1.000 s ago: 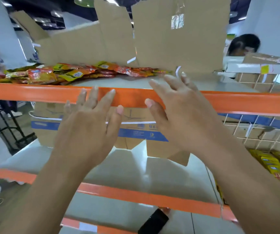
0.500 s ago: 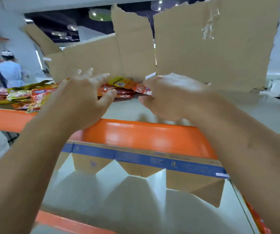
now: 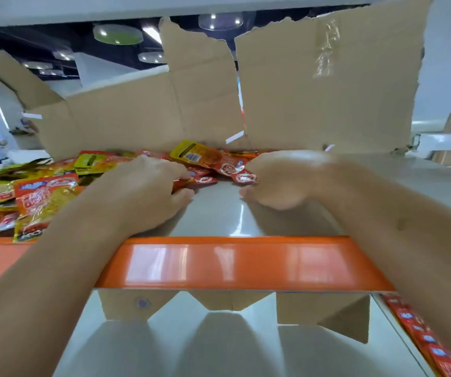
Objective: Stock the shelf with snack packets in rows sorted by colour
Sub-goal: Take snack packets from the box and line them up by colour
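Fingers [image 3: 164, 172] of the left hand [image 3: 137, 194] reach among the snack packets [image 3: 205, 159] at 12 o'clock on the shelf [image 3: 218, 213], tips hidden. Right hand [image 3: 281, 180] is curled and blurred against a red packet [image 3: 243, 176]; both grips I cannot tell.

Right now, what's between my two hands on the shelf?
Head view: red packets lie between the left hand and right hand; nearer you, between the thumbs, the shelf is bare.

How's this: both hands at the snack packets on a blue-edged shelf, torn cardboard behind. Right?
No: the head view shows the shelf edge orange, not blue. Left hand and right hand are at the snack packets, torn cardboard behind.
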### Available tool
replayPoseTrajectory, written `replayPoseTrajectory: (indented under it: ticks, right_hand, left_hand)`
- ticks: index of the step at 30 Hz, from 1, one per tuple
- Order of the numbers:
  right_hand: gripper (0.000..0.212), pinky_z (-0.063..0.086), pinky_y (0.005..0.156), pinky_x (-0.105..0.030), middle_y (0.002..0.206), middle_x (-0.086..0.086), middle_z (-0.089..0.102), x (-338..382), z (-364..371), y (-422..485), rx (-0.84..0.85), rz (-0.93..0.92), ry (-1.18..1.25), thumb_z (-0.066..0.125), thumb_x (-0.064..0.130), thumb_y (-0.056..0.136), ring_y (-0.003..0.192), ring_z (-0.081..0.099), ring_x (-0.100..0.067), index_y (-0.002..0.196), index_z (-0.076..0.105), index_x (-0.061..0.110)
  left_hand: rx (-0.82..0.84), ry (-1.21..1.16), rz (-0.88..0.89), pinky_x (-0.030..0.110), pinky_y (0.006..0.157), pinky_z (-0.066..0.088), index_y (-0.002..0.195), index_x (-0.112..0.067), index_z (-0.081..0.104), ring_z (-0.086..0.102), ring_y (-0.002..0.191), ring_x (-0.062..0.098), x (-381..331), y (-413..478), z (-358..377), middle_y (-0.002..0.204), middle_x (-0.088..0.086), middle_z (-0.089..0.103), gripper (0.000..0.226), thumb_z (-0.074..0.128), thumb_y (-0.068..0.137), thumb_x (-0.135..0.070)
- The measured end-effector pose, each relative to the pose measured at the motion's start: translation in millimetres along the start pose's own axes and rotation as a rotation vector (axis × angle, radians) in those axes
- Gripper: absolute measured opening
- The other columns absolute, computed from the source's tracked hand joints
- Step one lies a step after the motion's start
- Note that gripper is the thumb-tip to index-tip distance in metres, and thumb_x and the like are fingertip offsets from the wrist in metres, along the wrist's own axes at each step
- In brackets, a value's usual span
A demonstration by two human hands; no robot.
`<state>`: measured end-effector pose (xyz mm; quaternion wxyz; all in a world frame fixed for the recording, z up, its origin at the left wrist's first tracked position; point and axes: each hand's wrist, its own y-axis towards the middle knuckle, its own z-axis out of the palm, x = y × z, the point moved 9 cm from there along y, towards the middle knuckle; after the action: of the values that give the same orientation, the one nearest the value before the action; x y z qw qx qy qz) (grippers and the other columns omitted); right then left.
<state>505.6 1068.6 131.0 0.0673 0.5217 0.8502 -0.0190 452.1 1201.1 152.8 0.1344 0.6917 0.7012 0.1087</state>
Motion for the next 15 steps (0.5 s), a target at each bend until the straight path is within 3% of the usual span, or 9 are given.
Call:
replayPoseTrajectory:
  ticks: [3,5,7,9,12,15]
  right_hand:
    - [0.036,0.039,0.054,-0.026,0.072,-0.001,0.059,-5,-11,-3,-0.135,0.054,0.105,0.052,0.045,0.093,0.062,0.054,-0.018,0.075,0.057,0.015]
    - [0.039,0.032,0.048,-0.024,0.065,-0.001,0.054,-7,-20,-10,-0.209,0.075,0.16,0.053,0.046,0.093,0.057,0.051,-0.016,0.071,0.056,0.013]
    - [0.041,0.029,0.047,-0.026,0.065,-0.002,0.052,-12,-24,-14,-0.251,0.095,0.212,0.05,0.046,0.095,0.057,0.048,-0.017,0.072,0.056,0.012]
    - [0.043,0.029,0.049,-0.026,0.072,-0.002,0.056,-15,-17,-14,-0.198,0.134,0.196,0.045,0.049,0.096,0.063,0.05,-0.018,0.078,0.06,0.013]
    - [0.054,0.033,0.065,-0.03,0.1,0.0,0.06,-20,1,-9,-0.073,0.187,0.072,0.035,0.065,0.092,0.093,0.056,-0.024,0.095,0.063,0.019]
    - [0.054,0.035,0.067,-0.032,0.09,0.004,0.058,-17,0,-14,-0.092,0.151,0.102,0.037,0.069,0.089,0.092,0.054,-0.023,0.082,0.058,0.02]
  left_hand:
    - [-0.081,-0.066,0.023,0.027,0.075,0.034,0.116,-0.02,0.066,0.058,0.106,0.025,1,-2,-6,0.114,0.006,0.066,0.031,0.052,0.095,-0.036]
    - [-0.141,-0.101,0.045,0.025,0.072,0.031,0.115,-0.02,0.067,0.059,0.105,0.025,3,-3,-8,0.113,0.006,0.067,0.029,0.053,0.094,-0.034]
    - [-0.204,-0.104,0.049,0.027,0.081,0.035,0.119,-0.023,0.065,0.057,0.11,0.027,8,-3,-12,0.117,0.007,0.067,0.031,0.056,0.092,-0.034]
    - [-0.225,-0.072,-0.006,0.033,0.09,0.04,0.125,-0.024,0.061,0.055,0.114,0.03,19,1,-11,0.119,0.009,0.066,0.04,0.059,0.088,-0.042]
    - [-0.203,-0.06,-0.043,0.039,0.089,0.044,0.126,-0.025,0.059,0.056,0.112,0.031,23,2,-9,0.114,0.01,0.066,0.052,0.058,0.083,-0.056]
    - [-0.19,-0.072,-0.029,0.038,0.087,0.044,0.12,-0.022,0.063,0.056,0.112,0.031,20,2,-8,0.116,0.011,0.065,0.056,0.057,0.081,-0.062]
